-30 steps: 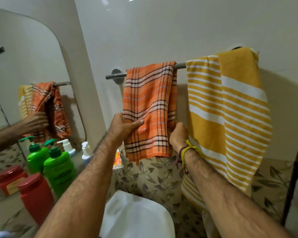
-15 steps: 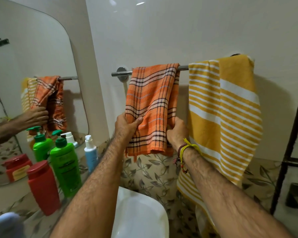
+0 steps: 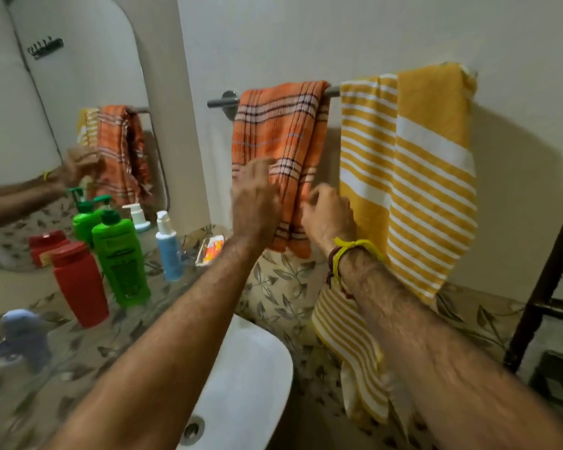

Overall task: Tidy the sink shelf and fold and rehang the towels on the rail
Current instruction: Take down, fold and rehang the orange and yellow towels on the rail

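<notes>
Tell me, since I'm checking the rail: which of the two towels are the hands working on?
The orange plaid towel, hanging at the rail's left end. Both the left hand and right hand are at its lower part; the yellow striped towel hangs beside it.

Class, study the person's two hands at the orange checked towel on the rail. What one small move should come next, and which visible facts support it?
Probably draw both hands back off the orange towel. It already hangs folded over the rail, and the left hand and right hand look blurred, fingers loosened. The yellow striped towel hangs longer and uneven, so it likely needs attention next.
</notes>
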